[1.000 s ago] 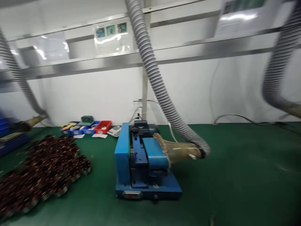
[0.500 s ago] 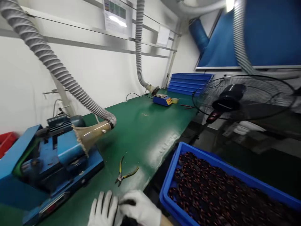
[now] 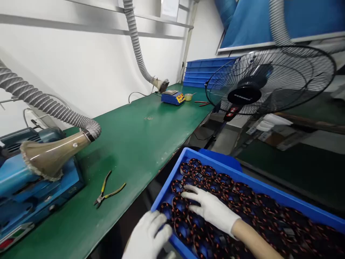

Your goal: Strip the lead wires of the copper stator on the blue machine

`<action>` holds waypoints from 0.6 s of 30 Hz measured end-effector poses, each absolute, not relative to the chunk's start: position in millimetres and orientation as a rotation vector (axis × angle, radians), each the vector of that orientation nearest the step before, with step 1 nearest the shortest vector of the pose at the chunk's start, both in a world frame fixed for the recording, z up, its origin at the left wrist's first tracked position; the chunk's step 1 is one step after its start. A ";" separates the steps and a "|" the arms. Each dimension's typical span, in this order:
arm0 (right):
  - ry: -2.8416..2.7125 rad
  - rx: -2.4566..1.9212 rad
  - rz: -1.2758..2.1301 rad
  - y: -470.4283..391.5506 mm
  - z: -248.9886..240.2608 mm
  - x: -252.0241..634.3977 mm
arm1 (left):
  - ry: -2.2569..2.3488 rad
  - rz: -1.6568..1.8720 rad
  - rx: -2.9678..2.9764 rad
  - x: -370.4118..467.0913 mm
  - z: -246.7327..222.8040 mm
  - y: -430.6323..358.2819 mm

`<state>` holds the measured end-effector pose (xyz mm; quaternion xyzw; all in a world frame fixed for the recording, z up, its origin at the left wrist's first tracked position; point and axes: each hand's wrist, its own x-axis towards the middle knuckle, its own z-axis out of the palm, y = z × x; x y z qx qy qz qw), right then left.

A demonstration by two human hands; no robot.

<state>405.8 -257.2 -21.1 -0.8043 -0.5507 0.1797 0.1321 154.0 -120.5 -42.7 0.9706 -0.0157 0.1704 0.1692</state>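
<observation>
right hand point(image 3: 208, 207) open, flat on coils point(image 3: 242, 201) | round, dark, copper-wound | blue tray point(image 3: 258, 185)

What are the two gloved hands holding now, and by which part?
Nothing is clearly held. The right hand lies flat, fingers spread, on the dark wound rings in the blue bin. The left hand rests at the bin's near edge.
</observation>
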 end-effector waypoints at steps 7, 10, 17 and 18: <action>-2.017 -2.272 0.808 -245.5 -16.0 403.4 | 0.083 0.921 2.777 212.4 -77.0 -156.1; -2.103 -2.371 0.900 -241.3 -16.2 397.8 | 0.144 1.229 2.728 218.6 -98.2 -159.5; -1.979 -2.518 0.884 -241.5 -29.0 394.3 | 0.172 1.499 2.678 229.0 -121.4 -158.5; -2.003 -2.516 0.843 -240.1 -33.8 395.3 | 0.162 1.490 2.691 228.3 -123.2 -158.0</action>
